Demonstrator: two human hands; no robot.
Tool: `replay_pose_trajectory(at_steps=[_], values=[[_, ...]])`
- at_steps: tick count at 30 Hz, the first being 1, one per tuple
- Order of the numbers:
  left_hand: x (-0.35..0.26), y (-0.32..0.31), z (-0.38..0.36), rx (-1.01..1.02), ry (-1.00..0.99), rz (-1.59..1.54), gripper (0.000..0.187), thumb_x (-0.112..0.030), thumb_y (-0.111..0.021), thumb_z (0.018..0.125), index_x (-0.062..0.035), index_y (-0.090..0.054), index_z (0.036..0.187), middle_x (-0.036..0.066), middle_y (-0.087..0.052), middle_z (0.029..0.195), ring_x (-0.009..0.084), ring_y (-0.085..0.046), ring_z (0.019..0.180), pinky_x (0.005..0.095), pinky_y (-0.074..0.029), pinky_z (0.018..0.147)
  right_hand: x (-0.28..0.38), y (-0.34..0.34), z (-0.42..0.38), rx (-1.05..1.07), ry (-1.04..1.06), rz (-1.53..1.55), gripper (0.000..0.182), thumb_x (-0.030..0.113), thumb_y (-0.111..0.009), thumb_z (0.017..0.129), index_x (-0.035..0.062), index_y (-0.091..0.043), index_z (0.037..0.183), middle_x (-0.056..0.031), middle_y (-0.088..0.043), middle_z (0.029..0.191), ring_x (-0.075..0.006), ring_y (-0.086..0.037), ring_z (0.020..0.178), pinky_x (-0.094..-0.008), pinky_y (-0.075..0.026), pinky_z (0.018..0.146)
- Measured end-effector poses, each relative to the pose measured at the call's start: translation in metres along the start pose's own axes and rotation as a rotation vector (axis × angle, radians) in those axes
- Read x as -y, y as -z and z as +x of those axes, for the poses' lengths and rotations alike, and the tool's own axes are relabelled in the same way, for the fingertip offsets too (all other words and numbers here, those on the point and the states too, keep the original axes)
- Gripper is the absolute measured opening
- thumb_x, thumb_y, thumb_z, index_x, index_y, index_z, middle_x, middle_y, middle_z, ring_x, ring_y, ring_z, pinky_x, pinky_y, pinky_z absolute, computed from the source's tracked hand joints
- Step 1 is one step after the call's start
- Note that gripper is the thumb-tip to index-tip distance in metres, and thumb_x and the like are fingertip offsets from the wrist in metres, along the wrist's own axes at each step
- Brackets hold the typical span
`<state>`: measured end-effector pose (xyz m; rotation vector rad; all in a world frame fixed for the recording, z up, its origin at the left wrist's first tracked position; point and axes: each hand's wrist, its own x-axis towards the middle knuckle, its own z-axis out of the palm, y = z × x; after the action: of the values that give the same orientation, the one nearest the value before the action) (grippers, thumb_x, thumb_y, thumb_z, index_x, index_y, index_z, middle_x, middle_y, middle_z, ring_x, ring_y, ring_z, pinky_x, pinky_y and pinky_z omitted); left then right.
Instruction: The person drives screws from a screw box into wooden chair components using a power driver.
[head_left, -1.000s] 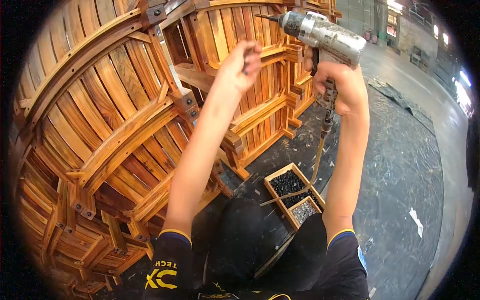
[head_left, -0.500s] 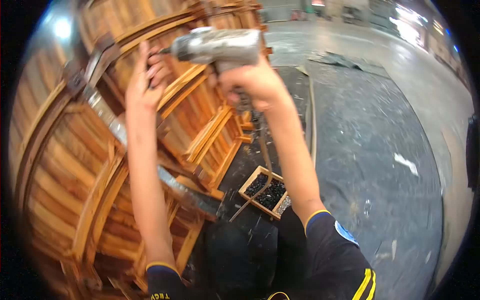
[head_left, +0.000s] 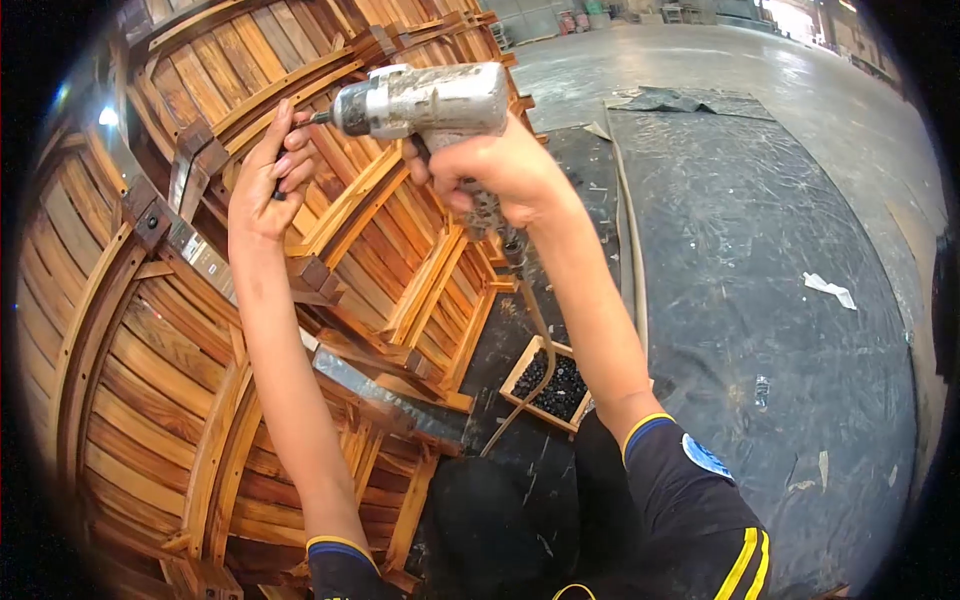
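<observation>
My right hand (head_left: 490, 170) is wrapped around the grip of a worn silver air impact driver (head_left: 440, 98), held level with its nose to the left. A hose (head_left: 540, 325) hangs from the base of the grip. My left hand (head_left: 268, 180) is raised at the driver's tip, index finger extended and the other fingers curled. Small black pieces show between those curled fingers, too small to name. Behind both hands stand slatted wooden panels (head_left: 170, 360) with curved rails and dark metal brackets.
A wooden box (head_left: 522, 388) of small black parts sits on the floor, with the hose crossing it. Black sheeting (head_left: 740, 260) covers the floor at the right, with a white scrap (head_left: 829, 290) on it. A metal strip (head_left: 375, 392) runs along the panels.
The view has shifted slightly and sharpened. My left hand has moved a little left and down in view; the driver stays in my right hand, its tip still beside the left fingers.
</observation>
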<state>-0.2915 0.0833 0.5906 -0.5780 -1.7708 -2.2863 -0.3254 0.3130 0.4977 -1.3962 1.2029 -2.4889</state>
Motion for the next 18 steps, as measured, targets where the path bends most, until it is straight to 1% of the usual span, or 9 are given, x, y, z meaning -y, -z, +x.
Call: replay_pose_trajectory(at_steps=[1, 4, 6, 8, 9, 10, 14, 16, 18], values=[[-0.003, -0.002, 0.001, 0.063, 0.051, -0.039, 0.027, -0.025, -0.057, 0.092, 0.0009, -0.05, 0.097, -0.002, -0.043, 0.065, 0.0002, -0.035, 0.043, 0.0152, -0.024, 0.034, 0.001, 0.002, -0.002, -0.017, 0.0, -0.009, 0.028, -0.009, -0.054, 0.057, -0.0031, -0.059, 0.084, -0.0083, -0.058, 0.069, -0.0121, -0.047, 0.045, -0.0231, -0.034, 0.037], [0.005, -0.016, 0.003, 0.005, 0.013, -0.071, 0.023, -0.024, -0.052, 0.094, -0.0012, -0.049, 0.094, -0.002, -0.041, 0.065, 0.0023, -0.034, 0.044, 0.0177, -0.024, 0.035, -0.008, 0.007, 0.003, -0.051, 0.031, -0.047, 0.027, -0.008, -0.054, 0.057, -0.0017, -0.059, 0.083, -0.0076, -0.058, 0.07, -0.0116, -0.048, 0.047, -0.0226, -0.035, 0.037], [0.014, -0.02, 0.008, 0.043, -0.016, -0.227, 0.021, -0.022, -0.05, 0.095, -0.0029, -0.046, 0.087, -0.001, -0.04, 0.065, 0.0045, -0.034, 0.045, 0.0192, -0.025, 0.037, -0.01, 0.003, 0.006, -0.082, 0.076, -0.074, 0.027, -0.007, -0.053, 0.058, -0.0017, -0.059, 0.083, -0.0067, -0.058, 0.069, -0.0118, -0.048, 0.047, -0.0227, -0.035, 0.038], [0.019, -0.023, 0.015, 0.115, 0.071, -0.527, 0.021, -0.02, -0.048, 0.095, -0.0043, -0.043, 0.082, -0.001, -0.04, 0.065, 0.0059, -0.034, 0.046, 0.0193, -0.025, 0.039, -0.018, 0.002, 0.012, -0.123, 0.079, -0.039, 0.026, -0.008, -0.053, 0.059, -0.0023, -0.059, 0.083, -0.007, -0.058, 0.07, -0.012, -0.048, 0.048, -0.0235, -0.036, 0.038], [0.021, -0.023, 0.015, 0.125, 0.07, -0.562, 0.024, -0.02, -0.047, 0.096, -0.0053, -0.04, 0.079, -0.001, -0.039, 0.064, 0.0061, -0.034, 0.047, 0.0188, -0.025, 0.04, -0.022, 0.0, 0.014, -0.156, 0.086, -0.021, 0.025, -0.008, -0.053, 0.06, -0.0026, -0.059, 0.084, -0.0073, -0.059, 0.07, -0.0128, -0.049, 0.048, -0.0242, -0.036, 0.039], [0.026, -0.02, 0.015, 0.111, 0.084, -0.651, 0.022, -0.022, -0.055, 0.092, -0.0031, -0.044, 0.087, 0.0, -0.043, 0.067, 0.0065, -0.036, 0.048, 0.0199, -0.026, 0.039, -0.024, 0.0, 0.015, -0.153, 0.096, -0.015, 0.026, -0.009, -0.052, 0.061, -0.0024, -0.059, 0.085, -0.0078, -0.059, 0.072, -0.0134, -0.049, 0.05, -0.0246, -0.036, 0.04], [0.084, -0.004, -0.043, -0.247, 0.035, -0.657, 0.025, -0.024, -0.054, 0.092, -0.0045, -0.05, 0.106, -0.005, -0.038, 0.054, 0.0057, -0.034, 0.045, 0.0198, -0.026, 0.04, -0.03, 0.001, 0.019, -0.146, 0.094, -0.004, 0.026, -0.009, -0.052, 0.061, -0.0021, -0.059, 0.085, -0.0083, -0.059, 0.075, -0.0136, -0.048, 0.05, -0.0246, -0.036, 0.04], [0.138, 0.026, -0.112, -0.407, 0.116, -0.794, 0.02, -0.023, -0.055, 0.091, -0.0062, -0.052, 0.103, -0.005, -0.036, 0.052, 0.0061, -0.032, 0.044, 0.019, -0.026, 0.039, -0.034, -0.001, 0.019, -0.149, 0.112, -0.012, 0.025, -0.009, -0.051, 0.061, -0.002, -0.059, 0.084, -0.0077, -0.059, 0.075, -0.0133, -0.047, 0.049, -0.0246, -0.036, 0.041], [0.188, 0.045, -0.198, -0.878, 0.186, -0.953, 0.014, -0.019, -0.055, 0.092, -0.0043, -0.055, 0.093, -0.003, -0.035, 0.053, 0.0072, -0.031, 0.045, 0.0192, -0.027, 0.04, -0.033, -0.001, 0.018, -0.131, 0.093, -0.027, 0.024, -0.009, -0.051, 0.061, -0.0018, -0.059, 0.084, -0.0071, -0.059, 0.074, -0.013, -0.046, 0.047, -0.025, -0.036, 0.041]])
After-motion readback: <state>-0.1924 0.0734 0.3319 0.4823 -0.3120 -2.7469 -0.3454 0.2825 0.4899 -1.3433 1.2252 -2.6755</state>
